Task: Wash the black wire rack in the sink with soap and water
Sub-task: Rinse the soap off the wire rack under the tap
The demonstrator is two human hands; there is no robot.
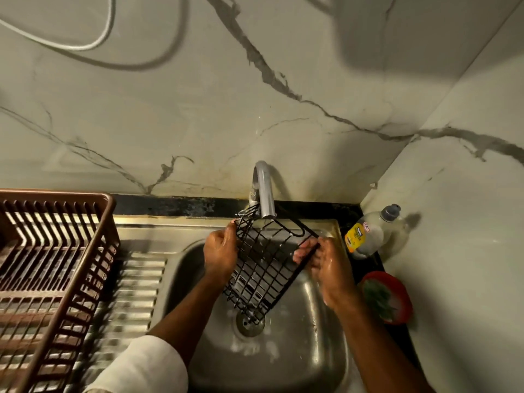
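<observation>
Basically black wire rack hangs tilted over the sink under the faucet, left hand and right hand pinching opposite rim wires; looks light, stiff, wet-slippery, best held by the thick rim.

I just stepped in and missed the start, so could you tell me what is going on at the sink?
A person is washing a black wire rack over the steel sink. The left hand grips its left edge and the right hand grips its right edge, holding it tilted under the faucet, above the drain. A dish soap bottle stands on the counter to the right, and a brown dish drainer sits to the left.
</observation>
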